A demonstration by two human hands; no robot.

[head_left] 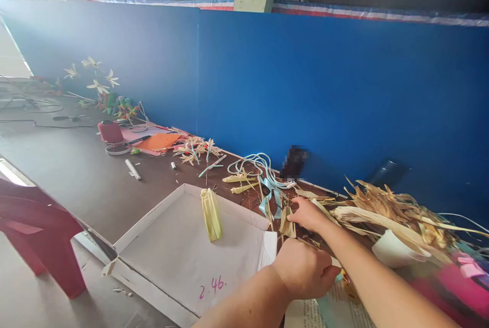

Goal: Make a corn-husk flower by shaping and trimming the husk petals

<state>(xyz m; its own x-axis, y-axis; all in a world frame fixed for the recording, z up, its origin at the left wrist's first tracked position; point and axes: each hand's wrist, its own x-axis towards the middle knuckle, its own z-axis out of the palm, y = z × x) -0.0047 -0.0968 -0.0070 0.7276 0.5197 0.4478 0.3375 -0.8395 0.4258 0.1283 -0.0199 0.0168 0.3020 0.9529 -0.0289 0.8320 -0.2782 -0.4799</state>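
My right hand (pixel 307 214) reaches forward over the dark table (pixel 76 170) and pinches a strip of dried corn husk (pixel 286 226) beside light blue scissors (pixel 270 196). My left hand (pixel 305 268) is curled into a loose fist near the corner of a white cardboard tray (pixel 183 256); what it holds is hidden. A folded yellow husk bundle (pixel 211 214) lies in the tray. A heap of dried husks (pixel 393 216) lies to the right of my right hand.
A blue partition (pixel 305 93) runs along the table's far edge. Husk flowers (pixel 196 149), a white cord (pixel 255 164), orange paper (pixel 160 140), a white stick (pixel 133 169) and a white cup (pixel 393 249) lie about. A dark red plastic chair (pixel 42 231) stands at the left.
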